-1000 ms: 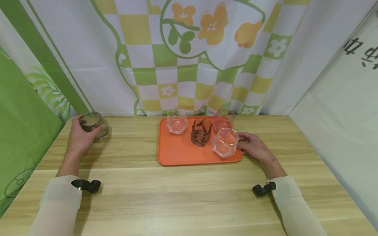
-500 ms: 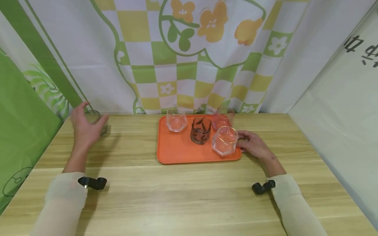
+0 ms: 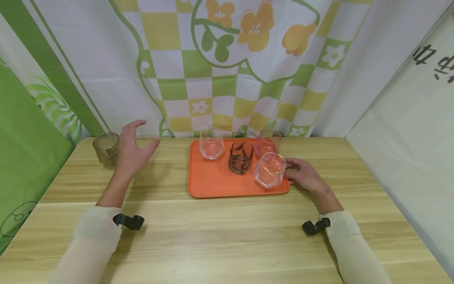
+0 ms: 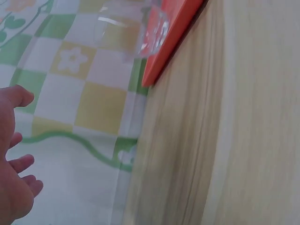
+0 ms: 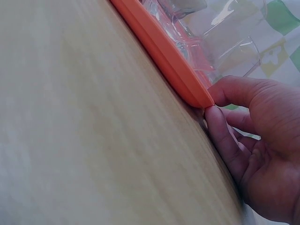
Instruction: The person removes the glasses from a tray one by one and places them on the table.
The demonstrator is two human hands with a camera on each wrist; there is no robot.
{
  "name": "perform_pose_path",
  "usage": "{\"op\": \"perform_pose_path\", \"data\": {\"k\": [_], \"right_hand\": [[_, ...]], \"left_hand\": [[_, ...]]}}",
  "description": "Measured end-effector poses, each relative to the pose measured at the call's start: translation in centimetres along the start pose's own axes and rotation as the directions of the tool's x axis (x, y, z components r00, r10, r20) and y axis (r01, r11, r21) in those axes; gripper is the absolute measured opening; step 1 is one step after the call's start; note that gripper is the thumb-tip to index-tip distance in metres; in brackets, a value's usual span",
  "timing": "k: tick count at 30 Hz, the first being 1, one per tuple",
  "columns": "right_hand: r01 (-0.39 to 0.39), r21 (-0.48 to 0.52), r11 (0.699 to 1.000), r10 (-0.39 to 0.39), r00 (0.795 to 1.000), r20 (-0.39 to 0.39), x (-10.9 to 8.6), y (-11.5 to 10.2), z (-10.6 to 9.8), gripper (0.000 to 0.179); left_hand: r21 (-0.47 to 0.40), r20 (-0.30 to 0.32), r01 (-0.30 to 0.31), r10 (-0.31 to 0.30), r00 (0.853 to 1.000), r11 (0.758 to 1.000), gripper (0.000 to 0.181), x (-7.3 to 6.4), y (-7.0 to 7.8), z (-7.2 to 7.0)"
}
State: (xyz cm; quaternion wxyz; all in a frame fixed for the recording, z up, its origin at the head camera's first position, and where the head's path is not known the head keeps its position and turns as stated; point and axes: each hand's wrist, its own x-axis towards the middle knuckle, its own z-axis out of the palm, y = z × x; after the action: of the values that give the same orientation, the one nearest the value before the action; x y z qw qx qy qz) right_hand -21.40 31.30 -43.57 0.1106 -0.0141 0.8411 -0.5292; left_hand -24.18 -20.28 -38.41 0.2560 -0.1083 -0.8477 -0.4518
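Fingers spread and thumb apart, my left hand (image 3: 133,154) is raised above the table, holding nothing. Just left of it a smoky grey-brown glass (image 3: 104,150) stands upright near the back left corner. My right hand (image 3: 306,175) pinches the right edge of an orange tray (image 3: 213,187) between thumb and finger, as the right wrist view shows up close. On that tray stand a clear faceted glass (image 3: 211,148) at back left, a dark brown glass (image 3: 241,159) mid-tray, a pinkish glass (image 3: 268,145) at back right, and a clear gold-rimmed glass (image 3: 269,173) beside my right hand.
The wooden table (image 3: 227,236) reaches back to a checked, flowered curtain (image 3: 227,94). Green cloth (image 3: 28,138) hangs at the left, and a pale sheet with black writing (image 3: 408,130) at the right.
My left hand has let go of the smoky glass, leaving it at the back left, and moved right with its fingers spread. My right hand stays at the tray's edge.
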Motion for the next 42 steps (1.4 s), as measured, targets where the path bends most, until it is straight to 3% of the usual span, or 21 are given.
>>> {"op": "perform_pose_path", "data": {"k": [7, 12, 17, 24, 28, 36, 42], "right_hand": [[0.007, -0.010, 1.000, -0.007, 1.000, -0.007, -0.1, 0.2, 0.0, 0.060], [0.006, -0.005, 1.000, -0.006, 1.000, -0.009, -0.2, 0.2, 0.0, 0.061], [0.006, -0.008, 1.000, -0.006, 1.000, -0.008, -0.2, 0.2, 0.0, 0.062], [-0.002, -0.006, 1.000, 0.002, 1.000, -0.007, -0.1, 0.0, 0.0, 0.061], [-0.006, -0.007, 1.000, 0.006, 1.000, 0.002, 0.1, 0.0, 0.0, 0.061], [0.003, -0.006, 1.000, -0.003, 1.000, 0.004, 0.2, 0.1, -0.1, 0.058], [0.007, -0.005, 1.000, -0.007, 1.000, -0.003, 0.2, 0.3, -0.1, 0.058]], "left_hand": [[-0.066, 0.159, 0.010, 0.001, 0.987, 0.998, 0.064, -0.2, 1.0, 3.6], [-0.113, 0.274, 0.095, -0.061, 0.960, 0.989, 0.069, -0.3, 1.7, 6.4], [-0.128, 0.346, 0.124, -0.073, 0.935, 0.984, 0.074, -0.3, 2.6, 8.8], [-0.127, 0.359, 0.119, -0.066, 0.931, 0.985, 0.081, -0.3, 2.7, 11.1], [-0.126, 0.368, 0.151, -0.095, 0.925, 0.980, 0.084, -0.2, 2.6, 12.1], [-0.187, 0.360, 0.234, -0.155, 0.920, 0.954, 0.096, 0.4, 2.8, 13.7], [-0.267, 0.362, 0.246, -0.140, 0.922, 0.932, 0.097, 0.6, 2.6, 14.8]]}}
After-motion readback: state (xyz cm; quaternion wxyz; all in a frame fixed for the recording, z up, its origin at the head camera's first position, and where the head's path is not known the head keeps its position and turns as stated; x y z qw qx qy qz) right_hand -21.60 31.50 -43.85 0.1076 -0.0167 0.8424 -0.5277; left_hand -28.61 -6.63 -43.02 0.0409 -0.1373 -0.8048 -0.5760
